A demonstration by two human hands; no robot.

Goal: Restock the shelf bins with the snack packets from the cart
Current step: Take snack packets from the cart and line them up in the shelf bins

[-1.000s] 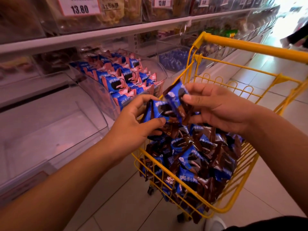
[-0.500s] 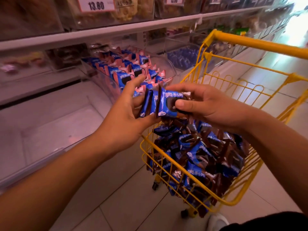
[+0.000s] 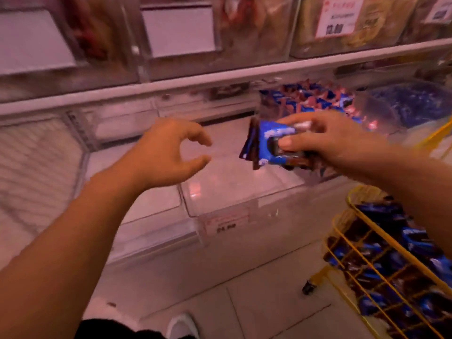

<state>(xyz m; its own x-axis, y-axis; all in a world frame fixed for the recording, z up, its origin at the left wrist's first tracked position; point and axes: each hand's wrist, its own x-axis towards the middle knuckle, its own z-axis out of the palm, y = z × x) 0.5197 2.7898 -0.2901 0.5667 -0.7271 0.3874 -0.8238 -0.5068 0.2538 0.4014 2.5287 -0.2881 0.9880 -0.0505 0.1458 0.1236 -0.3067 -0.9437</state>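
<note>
1. Shelf [image 3: 220, 77]: it runs across the upper half of the frame, with clear bins above and below the rail. The bins sit tilted open toward me, presumably so stock can be dropped in from the front.
2. Cart [image 3: 352, 243]: yellow wire, lower right of the frame, parked just beside the shelf so my reach from one to the other is short. It holds a heap of blue and brown snack packets [image 3: 401, 255].
3. Clear bin [image 3: 220, 192]: centre of the frame, under my hands. I see no packets in it, so I judge it the one to fill. The bin to its upper right holds blue and pink packets.
4. Left hand [image 3: 161, 155]: left of centre, over the bin. Fingers and thumb are curved and apart, holding nothing. I judge it ready to steady or receive.
5. Right hand [image 3: 327, 140]: right of centre. Thumb and fingers are clamped on a small stack of blue packets [image 3: 264, 143], held edge-on above the bin's right side, near the stocked bin, touching neither. Motion blur hides the exact count.
</note>
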